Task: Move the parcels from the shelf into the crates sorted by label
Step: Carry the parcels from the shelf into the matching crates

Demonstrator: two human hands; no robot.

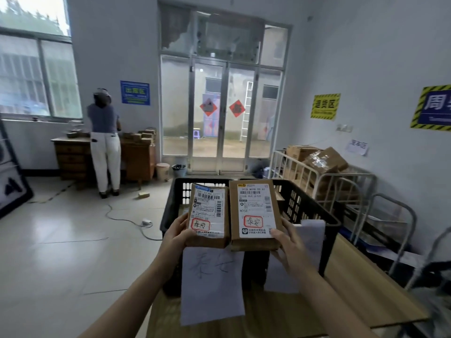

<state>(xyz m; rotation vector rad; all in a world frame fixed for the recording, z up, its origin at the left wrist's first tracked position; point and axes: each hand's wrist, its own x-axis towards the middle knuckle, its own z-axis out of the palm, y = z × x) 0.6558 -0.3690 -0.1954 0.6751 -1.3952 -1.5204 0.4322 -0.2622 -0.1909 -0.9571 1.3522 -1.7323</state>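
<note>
Pale-walled sorting room, wooden worktop [353, 289] directly ahead.

Two flat cardboard parcels held side by side, edges nearly touching. The left parcel [208, 215] is in the left hand [175, 236], the right parcel [253, 213] in the right hand [289, 242]. Each hand's fingers grasp the near end: thumb on the label face, the rest presumably underneath and out of sight.

Long axes run away from the body. Both parcels sit raised above the near wall of the black crate [296, 203], whose opening lies just ahead and below — likely a short forward lowering, neither hand nearer.

Both carry a red-ringed handwritten mark. It looks to match the writing on the paper sheet [212, 284] hanging from the crate front.

A second sheet [312, 237] hangs to the right, its text unreadable. The parcels hide the crate's middle — one crate or two abutting, I cannot tell; the contents are mostly hidden too. No shelf in view.

Beyond: a cart of cartons [324, 162], and another person [105, 142] at a far desk.
</note>
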